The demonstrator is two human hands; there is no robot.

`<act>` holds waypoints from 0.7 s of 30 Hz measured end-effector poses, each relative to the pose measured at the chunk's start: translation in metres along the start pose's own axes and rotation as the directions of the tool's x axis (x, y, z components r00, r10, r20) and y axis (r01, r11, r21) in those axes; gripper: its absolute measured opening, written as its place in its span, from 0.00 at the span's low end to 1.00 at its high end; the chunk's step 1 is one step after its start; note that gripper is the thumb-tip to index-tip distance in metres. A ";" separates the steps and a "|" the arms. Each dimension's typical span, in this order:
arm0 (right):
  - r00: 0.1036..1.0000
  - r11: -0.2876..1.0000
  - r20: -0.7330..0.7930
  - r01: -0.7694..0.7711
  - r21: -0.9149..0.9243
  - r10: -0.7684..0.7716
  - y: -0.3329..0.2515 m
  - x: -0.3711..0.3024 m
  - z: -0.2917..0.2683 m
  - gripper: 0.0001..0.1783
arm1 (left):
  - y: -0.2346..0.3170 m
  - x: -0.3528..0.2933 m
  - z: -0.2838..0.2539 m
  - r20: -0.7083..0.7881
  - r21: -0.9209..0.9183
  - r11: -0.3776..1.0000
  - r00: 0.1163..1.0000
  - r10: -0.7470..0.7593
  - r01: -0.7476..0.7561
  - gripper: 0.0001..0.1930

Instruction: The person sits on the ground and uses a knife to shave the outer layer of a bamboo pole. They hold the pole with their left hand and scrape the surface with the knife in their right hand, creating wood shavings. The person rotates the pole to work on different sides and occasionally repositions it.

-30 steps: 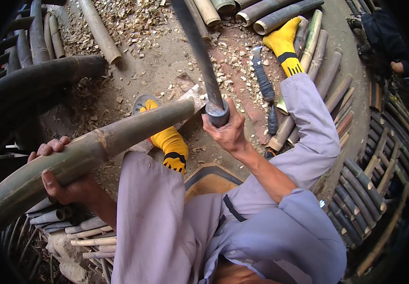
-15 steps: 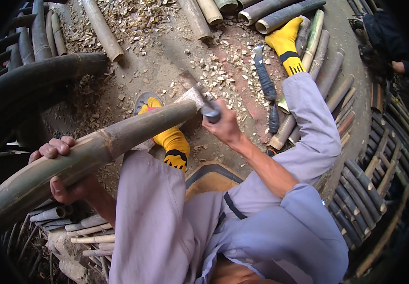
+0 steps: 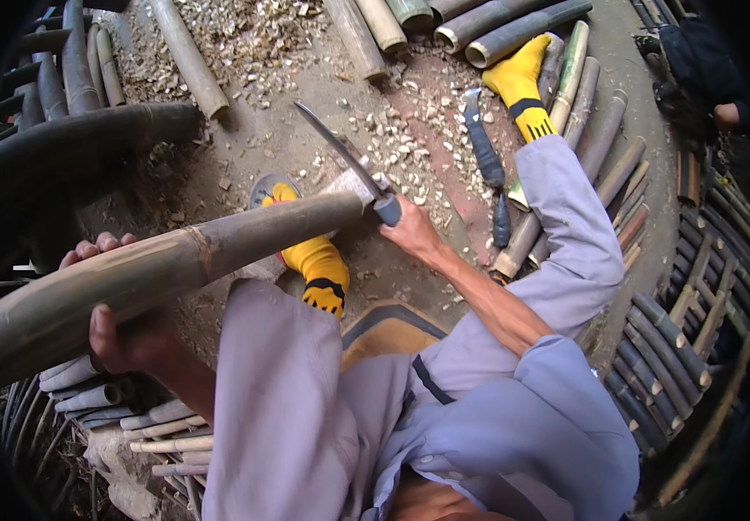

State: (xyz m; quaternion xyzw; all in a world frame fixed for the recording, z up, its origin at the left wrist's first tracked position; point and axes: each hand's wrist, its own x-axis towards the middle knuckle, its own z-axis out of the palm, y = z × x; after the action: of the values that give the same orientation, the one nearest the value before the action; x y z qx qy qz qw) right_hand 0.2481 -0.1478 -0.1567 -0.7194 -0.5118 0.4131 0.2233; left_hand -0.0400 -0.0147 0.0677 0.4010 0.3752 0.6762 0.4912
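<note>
A thick grey-green bamboo pole [image 3: 245, 236] slants across my left thigh, its far end near a pale wooden block [image 3: 349, 181]. My left hand [image 3: 128, 343] is wrapped round the pole's thick near part, fingertips over the top and thumb on the near side. My right hand [image 3: 414, 227] is closed on the dark handle of a long knife [image 3: 338, 148]. The blade points up and left, passing over the block beside the pole's end. Whether the blade touches the pole cannot be made out.
A tool with a dark wrapped handle [image 3: 484, 148] lies beside my yellow-socked right foot [image 3: 518, 78]. Pale wood chips [image 3: 410, 156] litter the ground. Bamboo lengths [image 3: 596, 156] line the right, with stacked bamboo [image 3: 661, 373] farther right. Another person's hand [image 3: 726, 115] shows at the upper right.
The pole's near end has risen in the picture, so the pole lies flatter, and my left hand has shifted with it. The knife was blurred before and is sharp now; my right hand moved slightly.
</note>
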 end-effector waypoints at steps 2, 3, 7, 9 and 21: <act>0.992 0.995 -0.080 0.102 -0.006 -0.102 0.011 0.003 -0.004 0.17 | -0.006 0.006 0.006 -0.146 -0.015 0.999 0.989 0.026 -0.029 0.30; 0.997 0.998 -0.048 0.061 0.027 -0.060 -0.003 -0.008 -0.010 0.16 | -0.007 0.002 0.003 -0.233 0.010 1.000 0.972 0.010 -0.008 0.30; 0.960 0.947 -0.230 0.214 0.238 -0.159 -0.078 -0.015 -0.037 0.18 | -0.003 -0.002 -0.018 -0.135 0.138 0.979 0.976 0.172 -0.153 0.26; 0.947 0.970 -0.251 0.227 0.088 -0.199 -0.070 -0.017 -0.030 0.18 | -0.012 -0.001 -0.013 -0.165 0.178 0.977 0.975 0.151 -0.121 0.29; 0.948 0.957 -0.248 0.243 0.156 -0.200 -0.069 -0.019 -0.026 0.19 | -0.008 -0.007 -0.049 -0.066 0.093 0.981 0.982 0.178 -0.172 0.34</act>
State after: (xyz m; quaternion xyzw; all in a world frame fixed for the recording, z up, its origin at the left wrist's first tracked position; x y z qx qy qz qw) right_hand 0.2286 -0.1365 -0.0837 -0.6762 -0.5199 0.3450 0.3917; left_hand -0.0805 -0.0253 0.0393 0.4279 0.3855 0.7143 0.3975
